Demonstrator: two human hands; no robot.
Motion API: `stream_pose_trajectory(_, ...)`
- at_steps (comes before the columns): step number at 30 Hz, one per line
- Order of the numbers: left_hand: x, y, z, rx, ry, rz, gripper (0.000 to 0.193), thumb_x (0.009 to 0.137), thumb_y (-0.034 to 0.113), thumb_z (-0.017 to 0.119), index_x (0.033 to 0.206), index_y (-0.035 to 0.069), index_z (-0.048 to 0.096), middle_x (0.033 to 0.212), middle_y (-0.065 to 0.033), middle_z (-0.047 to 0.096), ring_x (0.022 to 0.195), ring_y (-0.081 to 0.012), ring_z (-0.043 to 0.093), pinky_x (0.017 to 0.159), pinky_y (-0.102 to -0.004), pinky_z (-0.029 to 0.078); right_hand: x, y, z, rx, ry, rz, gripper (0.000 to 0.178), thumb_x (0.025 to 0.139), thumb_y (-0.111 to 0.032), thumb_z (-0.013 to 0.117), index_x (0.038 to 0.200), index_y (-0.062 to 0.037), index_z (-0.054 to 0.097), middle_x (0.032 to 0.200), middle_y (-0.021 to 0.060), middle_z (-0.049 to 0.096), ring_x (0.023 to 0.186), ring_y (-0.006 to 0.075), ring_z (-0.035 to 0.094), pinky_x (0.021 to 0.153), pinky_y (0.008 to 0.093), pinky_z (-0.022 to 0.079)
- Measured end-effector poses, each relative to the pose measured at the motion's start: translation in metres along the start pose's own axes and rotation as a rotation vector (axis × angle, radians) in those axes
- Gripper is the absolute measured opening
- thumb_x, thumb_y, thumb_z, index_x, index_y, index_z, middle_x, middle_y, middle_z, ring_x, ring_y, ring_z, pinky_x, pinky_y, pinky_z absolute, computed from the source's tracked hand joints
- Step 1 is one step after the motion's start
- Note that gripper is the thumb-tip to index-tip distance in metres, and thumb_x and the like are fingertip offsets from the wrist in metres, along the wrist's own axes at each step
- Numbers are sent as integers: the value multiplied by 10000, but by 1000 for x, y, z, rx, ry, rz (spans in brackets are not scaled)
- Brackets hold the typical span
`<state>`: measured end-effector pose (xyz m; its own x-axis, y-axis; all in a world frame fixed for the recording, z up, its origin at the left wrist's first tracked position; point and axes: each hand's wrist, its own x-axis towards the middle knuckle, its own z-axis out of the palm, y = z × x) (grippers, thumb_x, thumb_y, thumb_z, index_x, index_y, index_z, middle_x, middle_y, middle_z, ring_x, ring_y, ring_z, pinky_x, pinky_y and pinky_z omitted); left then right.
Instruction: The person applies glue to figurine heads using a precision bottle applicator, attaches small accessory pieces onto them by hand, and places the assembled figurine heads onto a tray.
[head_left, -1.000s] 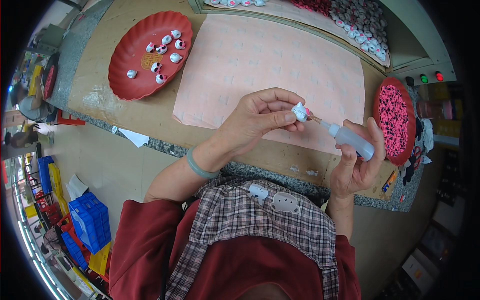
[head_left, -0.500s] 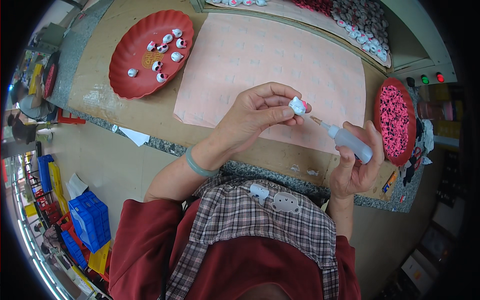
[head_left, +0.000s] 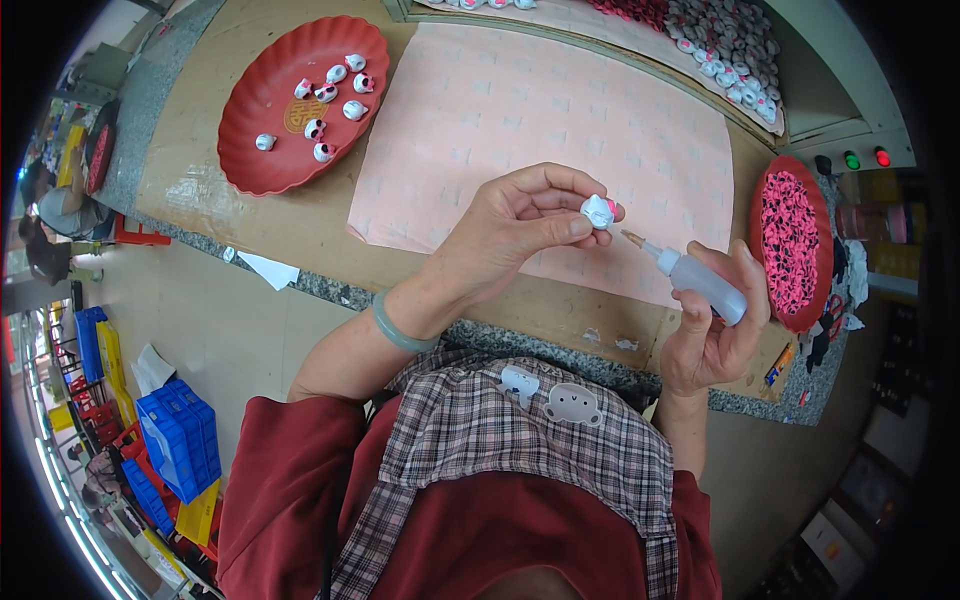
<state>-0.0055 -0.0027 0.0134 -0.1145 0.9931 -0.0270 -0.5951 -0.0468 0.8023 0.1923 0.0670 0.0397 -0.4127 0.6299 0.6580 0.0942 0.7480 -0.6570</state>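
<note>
Between the thumb and fingers of my left hand (head_left: 520, 215) is a small white cat-head figurine (head_left: 598, 211) with a pink patch on its side. My right hand (head_left: 722, 325) grips a translucent squeeze bottle (head_left: 704, 286). Its narrow brownish tip points up and left, a short gap away from the figurine. Both hands are held over the near edge of a pale pink sheet (head_left: 540, 110) on the table. To the left, a red scalloped tray (head_left: 255, 100) carries several similar white figurines, some with dark and pink parts.
At the right, a red oval tray (head_left: 752, 240) is heaped with small pink and black pieces. Behind the sheet, a shelf (head_left: 815, 125) holds rows of white, grey and pink pieces. A small orange tube (head_left: 779, 364) lies by the right table edge. Blue crates (head_left: 180, 440) stand on the floor at left.
The figurine has turned very slightly in my left fingers. Both hands and the bottle stay in nearly the same place.
</note>
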Motion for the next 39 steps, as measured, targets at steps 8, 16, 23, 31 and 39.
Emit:
stream_pose_trajectory(8, 1, -2, -1, 10, 3, 10, 237, 874, 44, 585, 1106, -1, 567, 1055, -152, 636, 921, -183, 632, 823, -283, 523, 2, 0, 1, -3, -3, -7, 519, 846, -214, 663, 1222, 62, 436, 966, 188, 609, 820, 253, 657, 688, 313, 539)
stream_pose_trajectory(16, 2, -3, 1, 13, 7, -10, 246, 868, 43, 593, 1109, 1, 568, 1053, -151, 637, 917, -178, 632, 820, -278, 526, 0, 4, 2, 13, -5, -9, 511, 851, -221, 658, 1215, 66, 441, 973, 192, 607, 810, 254, 657, 681, 314, 538)
stream_pose_trajectory(23, 0, -1, -2, -109, -3, -81, 242, 871, 46, 581, 1109, 1, 567, 1078, -190, 625, 895, -171, 638, 814, -271, 527, -1, 4, 1, 51, 10, 27, 506, 860, -219, 649, 1220, 67, 438, 986, 202, 609, 832, 248, 651, 719, 319, 529)
stream_pose_trajectory(31, 0, -1, -4, -239, -45, -122, 250, 875, 40, 557, 1123, 2, 554, 1092, -233, 609, 879, -171, 644, 819, -270, 525, -1, 5, 2, 82, 27, 42, 499, 866, -213, 643, 1226, 65, 436, 983, 208, 617, 849, 246, 645, 748, 319, 518)
stream_pose_trajectory(39, 0, -3, -7, -300, -71, -139, 255, 880, 53, 553, 1129, 0, 544, 1101, -243, 598, 886, -177, 645, 821, -265, 526, -2, 7, 1, 71, 31, 44, 495, 866, -208, 643, 1224, 64, 437, 975, 205, 622, 850, 247, 645, 754, 326, 516)
